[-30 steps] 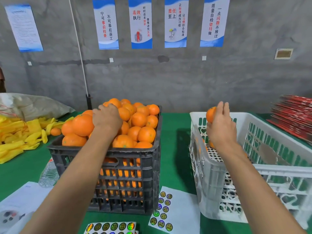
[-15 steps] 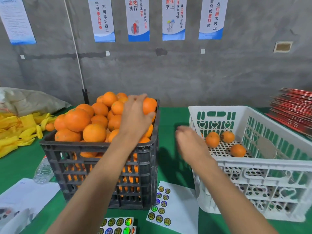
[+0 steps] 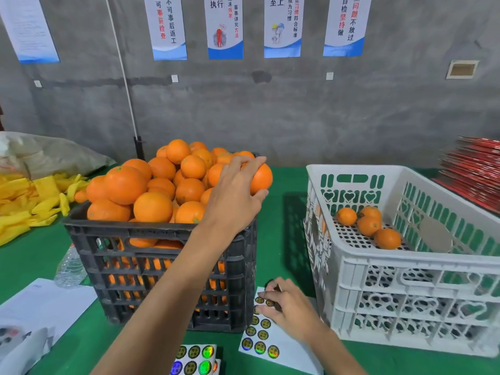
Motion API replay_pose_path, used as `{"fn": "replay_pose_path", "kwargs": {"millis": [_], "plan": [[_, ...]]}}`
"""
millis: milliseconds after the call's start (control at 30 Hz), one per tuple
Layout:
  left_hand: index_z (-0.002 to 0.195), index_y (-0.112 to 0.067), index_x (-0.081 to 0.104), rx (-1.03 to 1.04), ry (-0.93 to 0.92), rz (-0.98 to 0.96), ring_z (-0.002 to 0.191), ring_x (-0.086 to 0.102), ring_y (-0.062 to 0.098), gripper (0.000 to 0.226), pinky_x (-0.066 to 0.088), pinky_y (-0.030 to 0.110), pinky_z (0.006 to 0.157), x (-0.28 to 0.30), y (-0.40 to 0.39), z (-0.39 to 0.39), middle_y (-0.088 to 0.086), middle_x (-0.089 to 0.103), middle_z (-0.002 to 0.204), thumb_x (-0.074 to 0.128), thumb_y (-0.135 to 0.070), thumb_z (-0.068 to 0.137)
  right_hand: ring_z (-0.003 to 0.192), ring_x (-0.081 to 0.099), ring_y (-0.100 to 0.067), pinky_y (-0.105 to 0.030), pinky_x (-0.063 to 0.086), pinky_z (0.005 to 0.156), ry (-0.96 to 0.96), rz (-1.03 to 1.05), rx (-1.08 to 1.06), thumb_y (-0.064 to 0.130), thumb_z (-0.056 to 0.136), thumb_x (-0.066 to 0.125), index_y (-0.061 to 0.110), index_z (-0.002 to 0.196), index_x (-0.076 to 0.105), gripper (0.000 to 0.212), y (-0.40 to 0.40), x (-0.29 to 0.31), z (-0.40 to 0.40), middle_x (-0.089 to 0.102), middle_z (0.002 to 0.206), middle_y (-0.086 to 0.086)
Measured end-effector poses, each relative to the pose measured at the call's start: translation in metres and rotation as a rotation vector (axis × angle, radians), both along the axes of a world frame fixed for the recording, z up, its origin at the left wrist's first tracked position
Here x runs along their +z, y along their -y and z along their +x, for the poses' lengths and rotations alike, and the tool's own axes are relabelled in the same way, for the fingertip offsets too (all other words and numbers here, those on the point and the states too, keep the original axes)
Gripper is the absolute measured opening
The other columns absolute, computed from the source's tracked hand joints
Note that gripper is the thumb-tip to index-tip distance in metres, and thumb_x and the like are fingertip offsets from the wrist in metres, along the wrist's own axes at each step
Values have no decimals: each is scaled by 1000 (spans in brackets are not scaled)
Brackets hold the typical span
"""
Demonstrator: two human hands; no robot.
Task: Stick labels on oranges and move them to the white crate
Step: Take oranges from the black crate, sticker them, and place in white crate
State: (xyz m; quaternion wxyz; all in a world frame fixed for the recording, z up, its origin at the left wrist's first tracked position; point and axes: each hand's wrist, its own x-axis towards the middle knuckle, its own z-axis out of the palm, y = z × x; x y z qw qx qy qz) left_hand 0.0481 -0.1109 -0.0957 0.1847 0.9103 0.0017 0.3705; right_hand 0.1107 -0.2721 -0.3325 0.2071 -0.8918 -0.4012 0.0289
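Since half a second back, the right hand (image 3: 288, 304) has dropped from beside the white crate (image 3: 405, 261) down to the sticker sheet (image 3: 270, 345) on the green table (image 3: 284, 239), while the left hand (image 3: 238, 190) has closed further round an orange (image 3: 262, 178) at the right rim of the black crate (image 3: 173, 266). So left fingers are curled over that orange; right fingertips are bunched on the top rows of labels, looks like they're picking at one, though I can't tell if a label is actually pinched yet.

Tip for this step, I'd say: peel from an edge with a nail so the sticker doesn't fold, and bring the orange down toward the sheet rather than carrying the sticker up.

Room-wise, the sheet sits in the narrow green lane between the two crates, so the right wrist is close to the white crate's wall. Four oranges lie at the white crate's far end, plenty of free floor in it. That orange pile is heaped above the rim, so lifting one could roll its neighbours.
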Motion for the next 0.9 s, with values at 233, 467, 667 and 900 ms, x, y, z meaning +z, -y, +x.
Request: {"fn": "replay_pose_path", "kwargs": {"millis": [233, 467, 667, 900], "plan": [[152, -26, 43, -3, 1, -10, 132, 41, 26, 68, 43, 44, 104, 0, 0, -4, 0, 40, 148, 74, -26, 92, 94, 50, -4, -27, 45, 86, -205, 301, -108, 45, 89, 74, 32, 106, 79, 21, -4, -11, 6, 57, 100, 19], [152, -28, 42, 8, 5, -15, 134, 40, 24, 68, 46, 44, 103, -1, 0, -3, -2, 39, 149, 74, -28, 92, 79, 49, -11, -13, 39, 66, -550, 372, -207, 24, 87, 81, 17, 101, 80, 16, -8, 4, 14, 53, 99, -1], [150, -27, 45, -7, 16, -31, 130, 42, 22, 67, 46, 42, 103, -2, 0, -3, -2, 41, 145, 76, -26, 91, 101, 64, -23, -33, 53, 97, -580, 309, -209, 12, 91, 75, 13, 102, 80, 12, -11, 11, 18, 61, 109, -9], [149, -28, 46, -8, 21, -36, 129, 42, 21, 66, 48, 41, 100, -1, 1, -5, -3, 41, 144, 76, -25, 91, 84, 51, -10, -31, 46, 76, -354, 257, -174, 45, 81, 80, 36, 93, 75, 16, -8, 0, 4, 55, 96, 10]]}}
